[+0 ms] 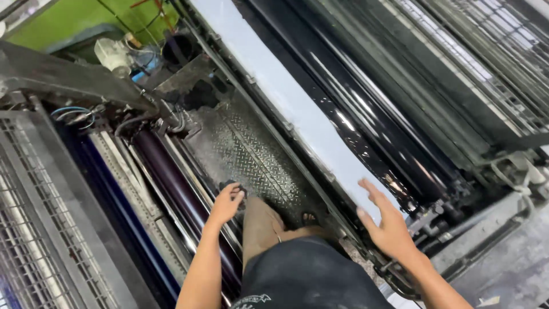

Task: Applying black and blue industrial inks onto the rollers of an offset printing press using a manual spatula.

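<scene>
- Left hand (227, 201) at about 7 o'clock of frame, fingers curled around a small dark object, maybe a rag or knob (233, 186) — cannot tell which; it sits at the near edge of the grey diamond-pattern metal footplate (251, 154).
- Right hand (384, 220) at about 5 o'clock, fingers spread, palm down, touching or just over the near end of the long pale grey-blue flat sheet (291, 97) — contact not certain.
- Risk: that hand is right beside the glossy black ink-coated roller (366, 126) at its 1 o'clock; my guess is a slip of the palm would put fingers on wet ink or into the gap between rollers.
- Risk: the left hand is close to the dark purple cylinder roller (171, 183) at its 9 o'clock — a pinch point if anything turns, judging by how tight the gaps look.
- Risk: the person stands on the footplate, bare knee (260, 220) bent, sandalled foot (309, 218) near the plate edge; an oily surface could cost footing, I'd say.
- The sheet looks smooth, matte, unmarked, running diagonally from 12 o'clock down to 4 o'clock, lying flat between footplate and black roller.
- Grey wire-mesh guard (34, 229) at 8 o'clock, another mesh guard (486, 51) at 2 o'clock — both swung clear of the rollers.
</scene>
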